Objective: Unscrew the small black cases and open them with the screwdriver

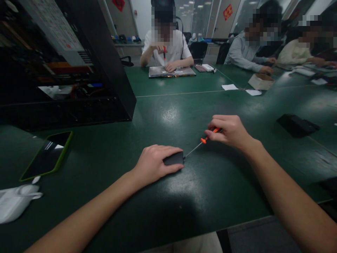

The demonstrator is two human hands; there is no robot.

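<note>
My left hand (158, 162) grips a small dark grey block (174, 159) on the green tabletop, thumb along its near side and fingers along its far side. In my right hand (228, 130) is a screwdriver (203, 140) with an orange and black handle, held closed between thumb and fingers. Its thin metal shaft slants down to the left. The tip meets a small dark part at the block's right end; whether it sits in a screw is too small to tell.
An open black computer case (110, 70) stands at the left. Nearer lie a phone (47, 154) in a green case and a white object (19, 202). A black object (297, 125) is at the right. Across the table (168, 116), a person uses a screwdriver on a flat panel (155, 72).
</note>
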